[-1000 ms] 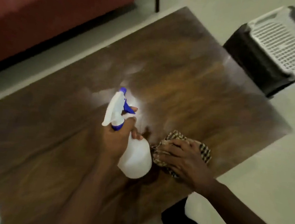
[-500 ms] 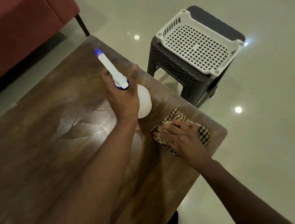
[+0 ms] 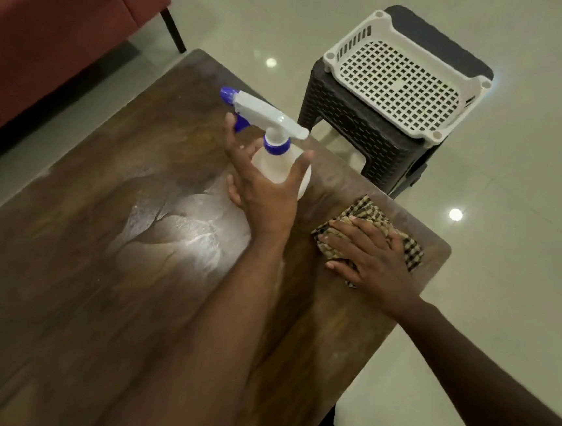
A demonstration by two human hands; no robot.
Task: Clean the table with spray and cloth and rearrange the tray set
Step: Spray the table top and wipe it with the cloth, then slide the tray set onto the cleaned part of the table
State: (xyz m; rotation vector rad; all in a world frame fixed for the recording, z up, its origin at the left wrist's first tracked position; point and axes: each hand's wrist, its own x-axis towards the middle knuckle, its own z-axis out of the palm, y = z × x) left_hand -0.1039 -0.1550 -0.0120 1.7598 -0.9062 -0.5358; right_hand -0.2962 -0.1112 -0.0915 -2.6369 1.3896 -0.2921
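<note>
Spray film wet on table by left hand, fingers spread off upright bottle. Right hand flat on cloth. Wiping & tray beyond bottle left, prob.

Glossy cream floor w/ bright ceiling-light spots reflected in it. Red sofa on a thin dark leg, upper left, near the table's far end. Dark woven-look plastic stool just beside the table's far edge.
</note>
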